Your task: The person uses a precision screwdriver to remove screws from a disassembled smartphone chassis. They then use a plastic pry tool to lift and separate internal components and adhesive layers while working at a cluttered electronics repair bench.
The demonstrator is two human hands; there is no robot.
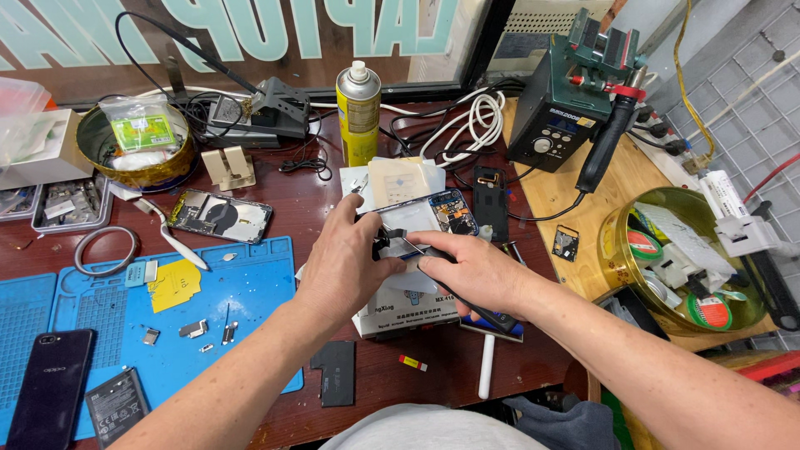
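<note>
Resting on white box (406,310): opened phone (433,218)

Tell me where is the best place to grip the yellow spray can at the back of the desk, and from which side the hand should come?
Probably grip the yellow spray can around the middle of its round body, below the white cap. It stands upright, so a sideways wrap fits. Come from the front, past the left hand: white cables crowd its right, the window lies behind.

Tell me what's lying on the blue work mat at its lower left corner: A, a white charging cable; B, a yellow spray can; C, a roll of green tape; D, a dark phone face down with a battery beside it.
D: a dark phone lies camera-side up on the blue work mat, with a black battery right beside it.
</note>
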